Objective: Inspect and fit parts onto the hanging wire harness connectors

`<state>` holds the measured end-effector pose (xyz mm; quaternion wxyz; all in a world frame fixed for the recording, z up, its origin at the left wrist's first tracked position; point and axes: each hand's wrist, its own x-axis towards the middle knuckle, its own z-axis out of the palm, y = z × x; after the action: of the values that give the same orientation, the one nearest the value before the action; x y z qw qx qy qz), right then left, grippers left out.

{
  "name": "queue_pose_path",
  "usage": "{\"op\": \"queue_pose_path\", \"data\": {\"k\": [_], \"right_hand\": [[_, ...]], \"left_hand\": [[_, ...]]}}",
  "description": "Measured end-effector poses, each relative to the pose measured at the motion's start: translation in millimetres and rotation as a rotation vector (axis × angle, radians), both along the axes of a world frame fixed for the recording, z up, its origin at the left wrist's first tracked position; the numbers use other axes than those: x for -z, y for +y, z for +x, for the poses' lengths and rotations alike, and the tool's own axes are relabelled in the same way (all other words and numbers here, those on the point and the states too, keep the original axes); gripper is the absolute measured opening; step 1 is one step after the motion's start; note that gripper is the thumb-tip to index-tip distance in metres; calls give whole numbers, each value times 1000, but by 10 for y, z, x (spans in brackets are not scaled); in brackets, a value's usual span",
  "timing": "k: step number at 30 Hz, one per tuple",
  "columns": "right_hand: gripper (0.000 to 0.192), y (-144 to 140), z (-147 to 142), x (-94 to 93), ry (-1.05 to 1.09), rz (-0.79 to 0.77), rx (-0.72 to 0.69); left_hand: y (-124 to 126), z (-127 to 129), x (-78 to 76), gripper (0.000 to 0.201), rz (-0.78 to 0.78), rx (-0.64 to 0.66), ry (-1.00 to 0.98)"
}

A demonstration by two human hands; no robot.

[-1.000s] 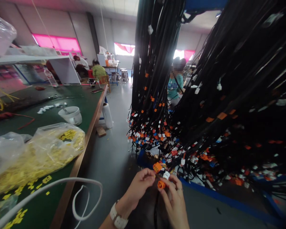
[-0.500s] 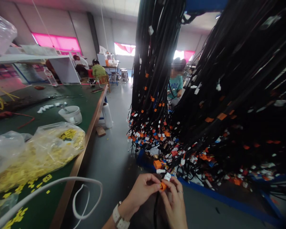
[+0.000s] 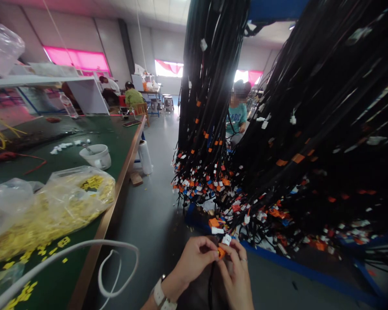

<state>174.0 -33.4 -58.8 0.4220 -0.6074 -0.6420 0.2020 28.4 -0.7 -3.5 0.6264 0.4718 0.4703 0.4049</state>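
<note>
Left hand [image 3: 194, 260] and right hand [image 3: 236, 275] pinching small orange plastic connector [image 3: 221, 252], mostly hiding it; black cable [image 3: 210, 286] trailing toward 6 o'clock, cut off.

Green workbench [image 3: 84, 142] on my left. Clear bag of yellow parts [image 3: 61, 202] near its edge, loose yellow pieces [image 3: 56, 245] beside it. White bowl [image 3: 97, 156] farther back, small white connectors [image 3: 63, 146] behind it. White cable [image 3: 84, 249] loops over near corner. White roll [image 3: 145, 156] stands on floor. Person in teal shirt [image 3: 236, 117] behind hanging black harness bundles [image 3: 210, 99].
</note>
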Motion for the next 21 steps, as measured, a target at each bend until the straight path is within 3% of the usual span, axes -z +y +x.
{"op": "queue_pose_path", "data": {"k": [9, 21], "right_hand": [[24, 10, -16, 20, -12, 14, 20], [24, 6, -7, 43, -19, 31, 21]], "left_hand": [[-39, 9, -9, 9, 162, -41, 211], [-42, 12, -30, 10, 167, 4, 233]]}}
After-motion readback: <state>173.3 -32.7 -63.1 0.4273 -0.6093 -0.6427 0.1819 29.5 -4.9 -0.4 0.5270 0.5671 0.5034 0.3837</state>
